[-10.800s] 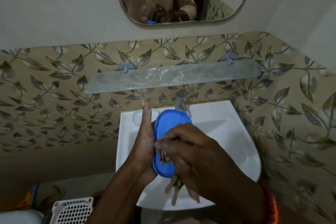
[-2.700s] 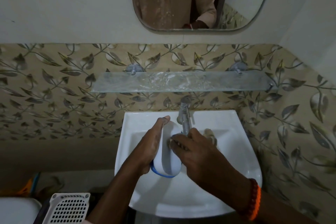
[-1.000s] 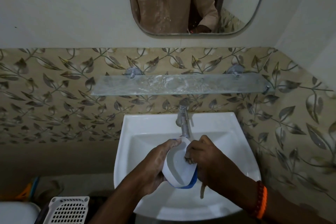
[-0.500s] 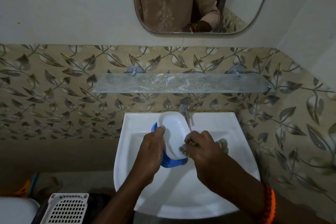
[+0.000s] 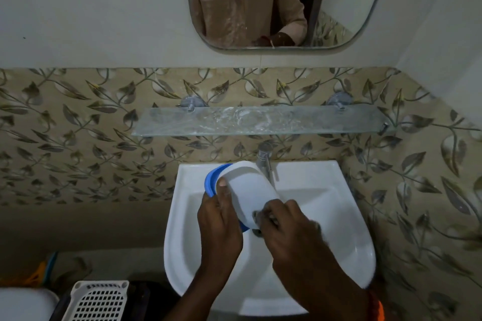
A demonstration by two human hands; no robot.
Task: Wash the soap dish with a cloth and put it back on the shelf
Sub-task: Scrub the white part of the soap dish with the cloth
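Over the white sink (image 5: 326, 216), the left hand (image 5: 219, 227) grips the soap dish (image 5: 247, 190) by its side, thumb along the white tray, the blue rim showing behind. Just right of it, the right hand (image 5: 289, 227) pinches what seems to be the cloth (image 5: 257, 216) against the dish's lower end; it is mostly hidden. Above both hands hangs the glass shelf (image 5: 260, 121).

It was a small home bathroom, shown by the white wall-hung washbasin (image 5: 339, 229) with its chrome tap (image 5: 264, 161), a glass shelf (image 5: 300, 121) on leaf-patterned tiles (image 5: 78, 143), and a mirror (image 5: 352, 8) above.
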